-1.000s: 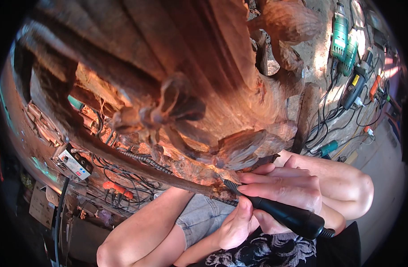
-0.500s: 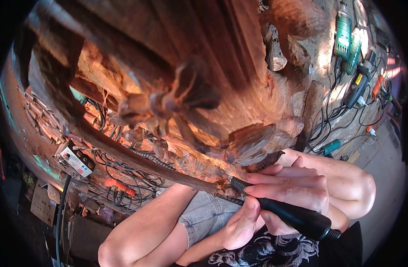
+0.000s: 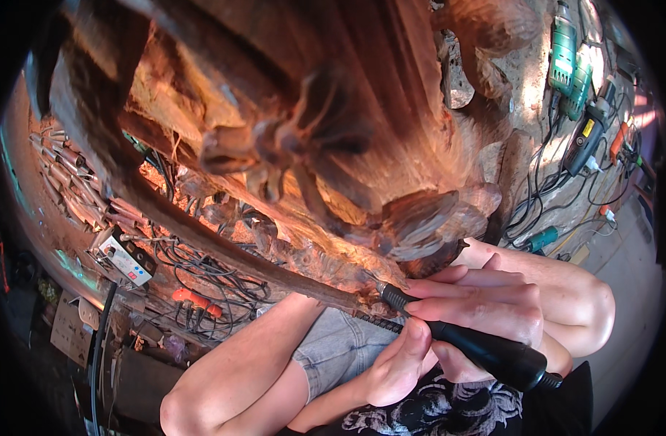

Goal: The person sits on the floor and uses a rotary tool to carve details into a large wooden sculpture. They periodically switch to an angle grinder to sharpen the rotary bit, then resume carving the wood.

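My right hand (image 3: 493, 304) grips a black rotary carving handpiece (image 3: 493, 356), its fingers laid along the top near the ribbed collar. The metal tip points up and left, at the lower edge of a large reddish-brown wood carving (image 3: 413, 225), which bears a flower shape (image 3: 282, 142) and rounded leafy forms. From below, my left hand (image 3: 395, 374) is closed at the front of the handpiece, thumb pressed against it; its other fingers are mostly hidden. The very end of the tip is too small to make out against the wood.
At right lie green power tools (image 3: 563, 54), a dark grinder (image 3: 587, 142) and tangled cables. To the left are a white control box (image 3: 122, 258), several slim carving bits (image 3: 71, 178), an orange power strip (image 3: 196, 301) and more cables. My bare knees (image 3: 238, 363) flank the work.
The carving has shifted slightly right in view, along with the handpiece and both hands. More of the bits at left now shows. Both grips look the same.
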Demonstrator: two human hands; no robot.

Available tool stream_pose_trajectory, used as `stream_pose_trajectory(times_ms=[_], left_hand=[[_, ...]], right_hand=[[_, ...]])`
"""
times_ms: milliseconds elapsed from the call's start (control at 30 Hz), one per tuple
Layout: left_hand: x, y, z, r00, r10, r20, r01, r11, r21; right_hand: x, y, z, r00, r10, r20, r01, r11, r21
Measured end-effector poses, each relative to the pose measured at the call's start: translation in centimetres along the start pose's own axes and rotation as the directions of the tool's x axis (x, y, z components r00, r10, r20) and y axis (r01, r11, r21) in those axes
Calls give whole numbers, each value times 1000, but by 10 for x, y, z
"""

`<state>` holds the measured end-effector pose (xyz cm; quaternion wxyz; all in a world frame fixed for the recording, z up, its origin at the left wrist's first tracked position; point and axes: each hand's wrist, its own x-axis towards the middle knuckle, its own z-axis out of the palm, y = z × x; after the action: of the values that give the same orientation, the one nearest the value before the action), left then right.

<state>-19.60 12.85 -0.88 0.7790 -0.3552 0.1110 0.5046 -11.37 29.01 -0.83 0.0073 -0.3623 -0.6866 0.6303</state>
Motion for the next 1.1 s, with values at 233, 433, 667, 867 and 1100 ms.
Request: stream_pose_trajectory(times_ms=[233, 433, 667, 867, 1100], left_hand=[[2, 4, -1, 1000, 11, 14, -11, 1000, -4], [3, -4, 0, 999, 36, -6, -36, 999, -19], [3, 0, -3, 999, 32, -8, -32, 999, -28], [2, -4, 0, 997, 75, -2, -75, 996, -38], [8, -2, 0, 999, 39, -14, -40, 999, -28]], right_hand=[[16, -14, -12, 999, -33, 32, 34, 998, -46], [10, -7, -13, 997, -30, 70, 31, 1000, -5], [30, -12, -28, 958, -211, 192, 230, 970, -83], [19, -10, -31, 938, -211, 274, 255, 957, -136], [-4, -1, -18, 987, -163, -8, 162, 983, -85]])
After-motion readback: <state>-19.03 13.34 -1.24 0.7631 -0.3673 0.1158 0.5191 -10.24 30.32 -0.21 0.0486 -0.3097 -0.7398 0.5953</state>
